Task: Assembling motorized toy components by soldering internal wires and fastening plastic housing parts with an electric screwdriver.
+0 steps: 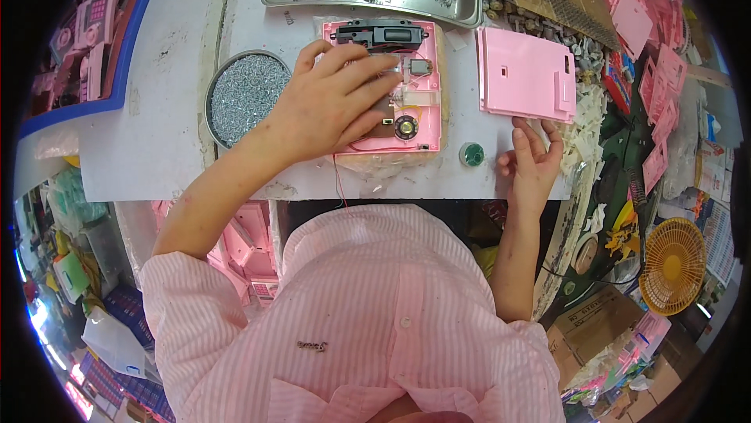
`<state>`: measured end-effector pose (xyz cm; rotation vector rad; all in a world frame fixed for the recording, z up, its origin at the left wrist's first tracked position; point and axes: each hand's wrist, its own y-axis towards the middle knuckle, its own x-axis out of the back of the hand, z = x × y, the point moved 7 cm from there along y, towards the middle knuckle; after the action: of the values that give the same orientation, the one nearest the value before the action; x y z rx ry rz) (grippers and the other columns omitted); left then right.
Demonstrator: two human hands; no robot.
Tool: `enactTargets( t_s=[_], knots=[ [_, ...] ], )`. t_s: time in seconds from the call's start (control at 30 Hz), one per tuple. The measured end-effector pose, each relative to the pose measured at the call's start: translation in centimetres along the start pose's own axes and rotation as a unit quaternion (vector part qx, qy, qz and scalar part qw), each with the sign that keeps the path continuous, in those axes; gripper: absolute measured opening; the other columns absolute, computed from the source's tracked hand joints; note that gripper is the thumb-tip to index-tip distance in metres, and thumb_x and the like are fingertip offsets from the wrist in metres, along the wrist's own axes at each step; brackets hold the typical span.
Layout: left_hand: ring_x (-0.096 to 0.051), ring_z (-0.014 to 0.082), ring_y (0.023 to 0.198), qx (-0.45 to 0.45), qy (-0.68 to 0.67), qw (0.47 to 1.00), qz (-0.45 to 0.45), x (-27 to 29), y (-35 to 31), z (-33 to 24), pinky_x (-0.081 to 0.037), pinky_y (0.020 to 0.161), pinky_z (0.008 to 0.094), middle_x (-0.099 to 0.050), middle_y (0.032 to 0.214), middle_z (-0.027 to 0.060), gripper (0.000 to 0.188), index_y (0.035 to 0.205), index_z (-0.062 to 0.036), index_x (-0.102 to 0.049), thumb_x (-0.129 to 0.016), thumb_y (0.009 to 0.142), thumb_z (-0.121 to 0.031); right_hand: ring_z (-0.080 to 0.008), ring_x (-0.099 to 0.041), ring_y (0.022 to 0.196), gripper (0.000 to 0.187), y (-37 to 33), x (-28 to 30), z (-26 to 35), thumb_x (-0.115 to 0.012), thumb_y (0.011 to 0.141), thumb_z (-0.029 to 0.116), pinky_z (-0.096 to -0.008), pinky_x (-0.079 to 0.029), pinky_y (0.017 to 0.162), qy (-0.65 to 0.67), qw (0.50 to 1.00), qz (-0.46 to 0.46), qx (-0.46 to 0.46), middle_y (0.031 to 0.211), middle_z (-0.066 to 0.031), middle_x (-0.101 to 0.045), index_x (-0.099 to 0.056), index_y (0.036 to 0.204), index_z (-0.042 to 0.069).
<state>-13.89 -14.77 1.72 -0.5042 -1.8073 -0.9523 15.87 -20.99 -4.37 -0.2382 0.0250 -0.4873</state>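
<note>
My left hand (338, 98) lies over a pink plastic housing (434, 129), fingers spread across its inner parts and hiding its left half. The housing holds a black mechanism (383, 35) along its far edge, a small metal motor (420, 68) and a round speaker (406, 127). Thin wires run among these parts. To the right lies a flat pink panel (520, 71). Just below the panel's near edge is my right hand (532, 158), palm upward with its fingers loosely bent and apart. I see nothing in it; whether a fingertip touches the panel I cannot tell.
A round dish of small silvery screws (249, 98) stands left of the housing. At the far side is a metal tray (375, 10) with springs. A small green-filled pot (472, 154) sits near the table's front edge. Loose parts and pink pieces (665, 86) crowd the right side.
</note>
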Motion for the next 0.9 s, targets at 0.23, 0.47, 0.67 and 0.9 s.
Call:
enactTargets(
  t_s=[0.23,0.47,0.67,0.9],
  knots=[
    [-0.051,0.0256,0.117,-0.009,-0.053,0.997,0.056,-0.9,0.3,-3.4,-0.032,0.106,0.0496,-0.057,0.123,0.0041,0.053,0.128,-0.0152,-0.061,-0.07,0.081,-0.039,-0.012,-0.059,0.061,0.043,1.2,-1.2,-1.3,-0.067,0.095,0.007,-0.0187,-0.039,0.044,0.183,0.982,0.0,-0.048,0.114,-0.0138,-0.063,-0.041,0.13,0.006],
    [-0.049,0.0262,0.119,0.034,-0.055,0.998,0.02,-0.6,0.7,-1.9,-0.03,0.107,0.0508,-0.056,0.13,0.005,0.059,0.13,-0.0141,-0.058,-0.07,0.081,-0.046,-0.0092,-0.056,0.07,0.02,2.0,-2.9,-0.5,-0.063,0.099,0.014,-0.0163,-0.034,0.045,0.308,0.944,0.048,-0.106,0.096,-0.0015,-0.061,-0.053,0.115,0.009],
    [-0.046,0.0271,0.127,0.03,0.021,0.997,0.069,-1.6,1.2,-1.7,-0.026,0.111,0.0506,-0.047,0.15,0.0051,0.075,0.141,-0.0137,-0.053,-0.069,0.08,-0.054,-0.0075,-0.052,0.056,0.017,0.7,0.1,3.3,-0.055,0.101,0.012,-0.0205,-0.034,0.04,0.115,0.992,-0.039,0.038,0.082,-0.0036,-0.061,-0.055,0.117,0.005],
    [-0.058,0.0207,0.108,0.111,-0.232,0.966,-0.004,0.9,1.4,-0.3,-0.042,0.097,0.0404,-0.06,0.128,0.0082,0.067,0.145,-0.0085,-0.048,-0.072,0.088,-0.034,-0.0189,-0.066,0.101,0.046,-0.9,3.0,6.8,-0.047,0.097,0.019,-0.0359,-0.057,0.075,0.149,0.985,0.017,0.087,0.121,-0.0134,-0.064,-0.048,0.139,-0.001]
  ],
)
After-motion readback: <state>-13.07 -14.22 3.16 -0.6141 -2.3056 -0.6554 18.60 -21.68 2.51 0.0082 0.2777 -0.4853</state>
